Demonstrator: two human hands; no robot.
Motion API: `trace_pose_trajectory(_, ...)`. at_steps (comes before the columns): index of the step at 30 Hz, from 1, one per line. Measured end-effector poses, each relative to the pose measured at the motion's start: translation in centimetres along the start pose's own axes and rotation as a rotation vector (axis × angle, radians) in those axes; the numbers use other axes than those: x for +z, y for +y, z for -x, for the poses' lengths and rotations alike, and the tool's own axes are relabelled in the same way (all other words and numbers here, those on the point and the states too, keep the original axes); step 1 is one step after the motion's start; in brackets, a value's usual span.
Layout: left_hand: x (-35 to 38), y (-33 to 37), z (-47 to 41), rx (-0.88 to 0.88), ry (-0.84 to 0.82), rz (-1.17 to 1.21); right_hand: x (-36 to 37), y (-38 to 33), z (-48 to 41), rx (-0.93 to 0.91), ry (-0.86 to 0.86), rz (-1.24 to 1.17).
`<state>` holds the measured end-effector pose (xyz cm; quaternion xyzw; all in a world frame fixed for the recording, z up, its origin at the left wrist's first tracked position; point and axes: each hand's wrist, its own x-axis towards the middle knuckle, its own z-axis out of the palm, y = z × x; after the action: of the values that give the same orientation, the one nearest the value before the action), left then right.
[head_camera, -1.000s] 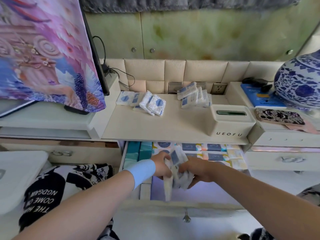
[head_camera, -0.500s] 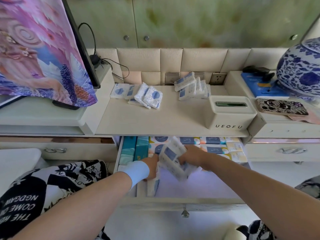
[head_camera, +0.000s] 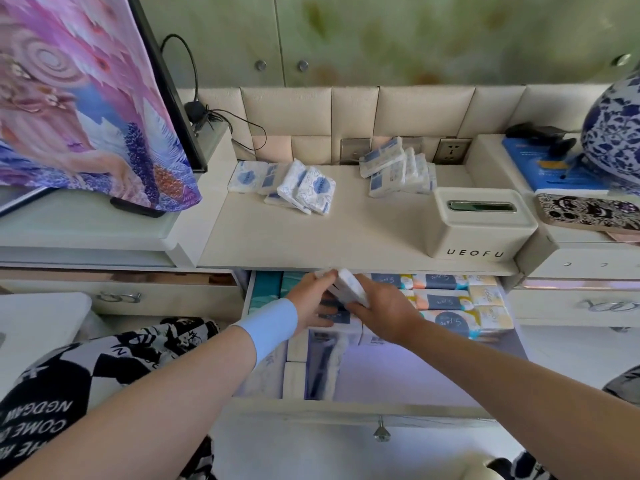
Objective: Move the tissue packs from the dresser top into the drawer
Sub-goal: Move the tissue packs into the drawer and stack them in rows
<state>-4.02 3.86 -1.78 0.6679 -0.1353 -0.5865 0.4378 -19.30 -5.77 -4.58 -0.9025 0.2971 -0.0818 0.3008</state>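
Both hands are inside the open drawer under the dresser top. My left hand and my right hand press together on a small bundle of white tissue packs near the drawer's back, just below the dresser edge. Two groups stay on the dresser top: several white and blue packs at the left and a leaning stack of packs by the wall sockets. The drawer's back holds rows of larger tissue packs.
A cream tissue box marked UEOFU stands at the dresser's right front. A screen with a floral cover rises at the left, a blue-and-white vase and a patterned case at the right. Closed drawers flank the open one.
Both hands have carried the bundle of packs from the drawer's middle toward its back, under the dresser edge. The view has moved closer and tilted down.
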Motion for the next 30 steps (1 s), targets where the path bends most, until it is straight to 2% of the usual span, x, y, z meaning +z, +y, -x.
trace_pose_trajectory(3,-0.4,-0.6,-0.6,0.011,0.058,0.013,-0.5,-0.2,-0.5,0.180,-0.097,-0.321)
trace_pose_trajectory(6,-0.9,-0.5,-0.9,0.018,0.169,-0.112,-1.7,-0.2,-1.1,0.425,-0.125,-0.681)
trace_pose_trajectory(9,-1.1,-0.3,-1.1,0.035,0.193,-0.220,-3.2,0.0,-1.2,0.606,-0.074,-0.777)
trace_pose_trajectory(12,-1.0,-0.3,-1.8,0.042,0.234,-0.354,-4.9,0.5,-0.6,0.714,-0.123,-0.730)
trace_pose_trajectory(18,-1.3,0.7,-2.1,0.058,0.377,-0.571,-6.9,1.7,1.3,0.680,-0.548,-0.247)
trace_pose_trajectory(21,-1.9,1.3,-2.2,0.076,0.420,-0.591,-5.8,1.4,2.1,0.615,-0.716,-0.005)
trace_pose_trajectory(24,-2.0,1.5,-1.8,0.093,0.423,-0.566,-3.3,1.1,2.8,0.616,-0.747,0.023)
trace_pose_trajectory(30,-1.8,1.2,-1.0,0.132,0.352,-0.546,1.3,0.5,3.0,0.698,-0.653,-0.123)
